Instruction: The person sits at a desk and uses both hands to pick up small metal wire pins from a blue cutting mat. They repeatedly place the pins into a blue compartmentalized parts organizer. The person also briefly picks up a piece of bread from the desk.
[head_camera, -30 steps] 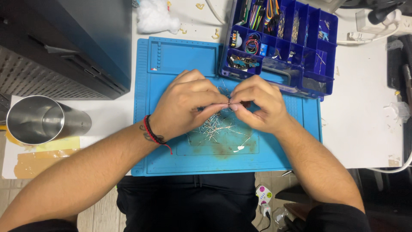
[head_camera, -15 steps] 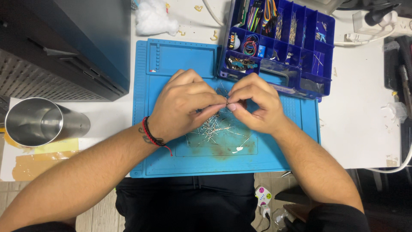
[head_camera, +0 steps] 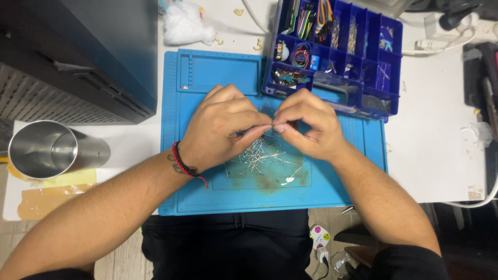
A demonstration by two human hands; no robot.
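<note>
Both hands meet over the middle of a blue work mat (head_camera: 207, 78) lying on a white bench (head_camera: 436, 155). The left hand (head_camera: 223, 124) is curled, thumb and forefinger pressed together at the tips; a red and black cord bracelet (head_camera: 181, 162) sits on its wrist. The right hand (head_camera: 308, 124) is curled the same way, its fingertips touching those of the left. Between the two pinches sits something thin and small, probably a wire lead, though it is too slight to tell for sure.

Directly under the fingertips, on the mat's shallow centre recess, lies a loose heap of thin metal leads (head_camera: 262, 153), fanned out in all directions. The hands hover just above this heap, nearly touching it.

Beyond the right hand, overlapping the mat's far right corner, stands an open blue compartment box (head_camera: 386, 62) holding coloured wires and small parts. A tuft of white wadding (head_camera: 184, 26) lies past the mat's far edge. To the left, a steel tumbler (head_camera: 44, 150) stands on yellowish paper, well apart from the hands, near a dark cabinet (head_camera: 78, 52).
</note>
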